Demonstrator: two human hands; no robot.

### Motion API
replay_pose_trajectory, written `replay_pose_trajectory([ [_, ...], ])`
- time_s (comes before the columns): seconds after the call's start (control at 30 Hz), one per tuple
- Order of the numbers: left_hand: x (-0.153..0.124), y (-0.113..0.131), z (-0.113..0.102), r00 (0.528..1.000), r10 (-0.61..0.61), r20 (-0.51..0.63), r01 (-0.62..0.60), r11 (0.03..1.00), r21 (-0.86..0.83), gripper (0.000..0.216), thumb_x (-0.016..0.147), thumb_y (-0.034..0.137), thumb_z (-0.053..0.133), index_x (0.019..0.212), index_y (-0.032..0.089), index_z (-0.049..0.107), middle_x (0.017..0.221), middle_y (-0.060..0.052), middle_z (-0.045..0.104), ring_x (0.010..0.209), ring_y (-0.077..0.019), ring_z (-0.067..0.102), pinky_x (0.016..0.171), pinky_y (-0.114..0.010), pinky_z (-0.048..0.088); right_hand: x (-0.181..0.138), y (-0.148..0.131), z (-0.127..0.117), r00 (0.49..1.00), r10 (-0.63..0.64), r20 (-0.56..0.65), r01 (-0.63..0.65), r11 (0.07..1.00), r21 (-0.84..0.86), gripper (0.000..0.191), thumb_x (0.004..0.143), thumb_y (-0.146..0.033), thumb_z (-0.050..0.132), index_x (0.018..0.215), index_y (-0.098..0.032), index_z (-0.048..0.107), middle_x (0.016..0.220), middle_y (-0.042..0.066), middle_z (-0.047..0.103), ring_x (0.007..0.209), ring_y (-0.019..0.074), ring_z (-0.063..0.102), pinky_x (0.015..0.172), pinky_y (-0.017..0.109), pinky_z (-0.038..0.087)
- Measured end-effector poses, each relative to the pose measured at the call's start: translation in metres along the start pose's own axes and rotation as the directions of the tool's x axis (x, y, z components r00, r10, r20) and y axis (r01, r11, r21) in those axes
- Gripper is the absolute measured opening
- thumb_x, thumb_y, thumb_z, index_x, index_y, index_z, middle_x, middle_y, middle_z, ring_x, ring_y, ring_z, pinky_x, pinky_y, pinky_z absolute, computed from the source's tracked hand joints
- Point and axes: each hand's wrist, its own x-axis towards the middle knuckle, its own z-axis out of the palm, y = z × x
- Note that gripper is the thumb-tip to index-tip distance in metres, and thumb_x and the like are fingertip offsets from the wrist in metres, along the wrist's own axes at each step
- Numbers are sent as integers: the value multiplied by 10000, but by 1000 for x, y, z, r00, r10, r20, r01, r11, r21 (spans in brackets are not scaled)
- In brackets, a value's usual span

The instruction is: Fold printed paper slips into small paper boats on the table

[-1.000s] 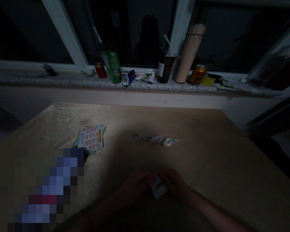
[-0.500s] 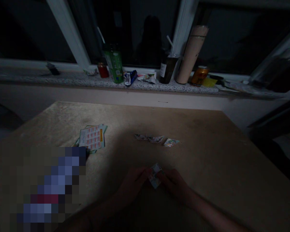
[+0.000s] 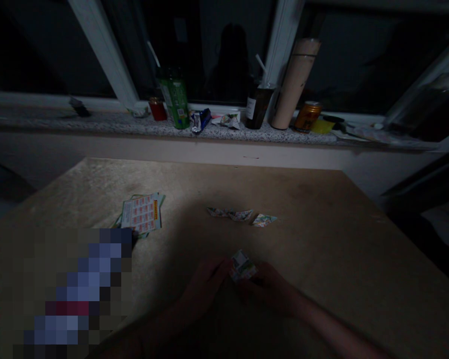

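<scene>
A small folded piece of printed paper [image 3: 242, 264] is held between my two hands low over the table [image 3: 322, 239]. My left hand [image 3: 208, 279] pinches its left corner. The fingers of my right hand [image 3: 267, 281] are closed on its lower right edge. Beyond my hands lie folded paper shapes: a pair of boat-like ones [image 3: 230, 214] end to end, and a pointed diamond-shaped one [image 3: 264, 220] just right of them. Deep shadow hides the exact finger positions and the creases.
A stack of printed paper sheets [image 3: 140, 214] lies on the left, beside a pixelated blue patch [image 3: 86, 279]. On the stone windowsill [image 3: 217, 134] stand a green cup [image 3: 177, 102], a dark cup with a straw [image 3: 258, 107], a pink flask [image 3: 296, 82] and an orange can [image 3: 307, 117].
My right hand has shifted its hold from the paper's upper right face to its lower right edge, and the paper has turned slightly. My left hand stays nearly in place.
</scene>
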Motion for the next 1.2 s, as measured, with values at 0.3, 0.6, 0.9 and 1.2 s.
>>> replay_pose_trajectory([
  [0.3, 1, 0, 0, 999, -5, 34, 6, 999, -38, 441, 902, 463, 328, 577, 190, 448, 566, 27, 457, 554, -132, 426, 550, -215, 331, 1, 1, -3, 999, 15, -44, -18, 997, -77, 366, 831, -385, 523, 561, -139, 556, 505, -32, 456, 459, 63, 365, 425, 178, 287],
  [0.6, 0, 4, -4, 992, -113, -50, 106, 987, -124, 452, 876, 509, 363, 592, 183, 496, 549, 30, 442, 549, -134, 427, 535, -212, 332, 2, -7, -2, 974, -27, -227, 105, 934, 342, 425, 728, -332, 719, 1092, -239, 521, 841, 11, 677, 732, 144, 637, 652, 246, 488],
  [0.9, 4, 0, -2, 992, -128, -23, 124, 984, -129, 443, 870, 496, 401, 608, 170, 546, 541, 25, 476, 524, -128, 434, 506, -215, 335, -1, -6, -6, 961, -35, -274, 77, 986, 147, 383, 873, -429, 534, 1205, -239, 518, 843, 23, 687, 705, 146, 633, 634, 261, 504],
  [1.2, -2, -3, -5, 995, 98, 14, -89, 942, -324, 590, 735, 318, 689, 1275, 215, 475, 1263, -91, 545, 1130, -265, 513, 926, -357, 420, 0, -6, -5, 955, -93, -281, 100, 995, 13, 301, 868, -448, 514, 982, -252, 712, 906, 48, 726, 794, 202, 662, 716, 321, 521],
])
